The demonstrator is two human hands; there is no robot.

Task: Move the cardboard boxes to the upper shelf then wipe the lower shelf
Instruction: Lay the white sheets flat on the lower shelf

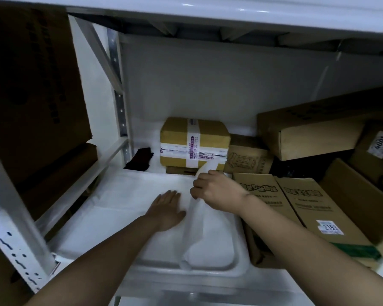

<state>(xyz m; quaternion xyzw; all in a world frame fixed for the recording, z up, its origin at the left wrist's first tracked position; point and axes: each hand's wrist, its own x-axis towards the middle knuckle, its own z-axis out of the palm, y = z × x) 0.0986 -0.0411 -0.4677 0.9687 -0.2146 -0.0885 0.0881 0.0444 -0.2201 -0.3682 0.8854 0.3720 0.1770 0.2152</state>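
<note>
My left hand (167,209) lies flat, fingers straight, on a white sheet (124,195) that covers the lower shelf (208,281). My right hand (217,191) pinches a raised fold of thin white paper (197,226) that runs from the shelf's front toward the back. Behind the hands stands a taped cardboard box (194,142) on top of another flat box. To the right lie two long cardboard boxes (312,206) side by side, close to my right forearm.
More cardboard boxes are piled at the right (314,127) and back (248,160). A dark cloth-like thing (140,159) lies in the back left corner. Large boxes (31,85) fill the neighbouring bay on the left. The upper shelf's edge (230,16) runs overhead.
</note>
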